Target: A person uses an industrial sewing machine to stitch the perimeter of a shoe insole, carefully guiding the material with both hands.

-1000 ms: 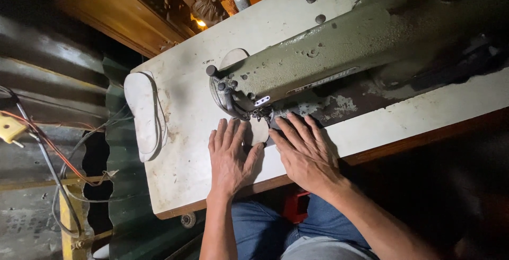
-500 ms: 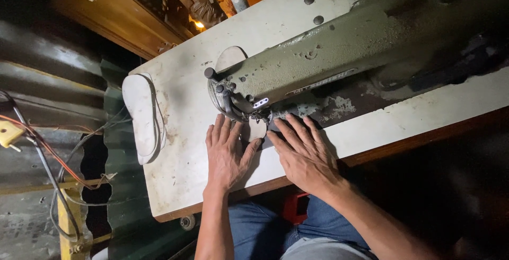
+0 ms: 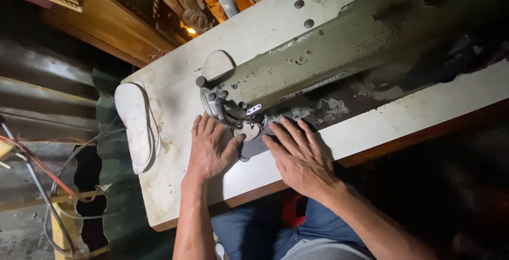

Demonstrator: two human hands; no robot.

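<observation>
Dim workshop clutter of carved wood and corrugated sheet surrounds a worn white table [image 3: 180, 186] that carries an old grey-green sewing machine [image 3: 328, 64]. Both hands lie flat, fingers spread and pressing down, gripping nothing. Between the left hand [image 3: 209, 148] and the right hand [image 3: 299, 156] sits a small pale piece of material [image 3: 248, 131], just ahead of both thumbs and directly under the machine's needle end [image 3: 233, 112]; a darker flat layer [image 3: 257, 146] lies beneath it, touching the right index finger. What the piece is made of cannot be told, since most of it is hidden by the machine head.

It looks thin and light, probably pliable rather than rigid, so it would likely slide easily on the smooth table; flat fingertip pressure on either side of the needle, as here, seems the sound way to steer it, keeping fingers clear of the needle.

Farther out past the left fingers, near the table's edge, lie stacked white shoe soles [image 3: 135, 125]. Beyond the fingertips, behind the machine head, another pale sole-shaped piece [image 3: 216, 64] rests. Loose wires [image 3: 37, 164] hang beside the table.
</observation>
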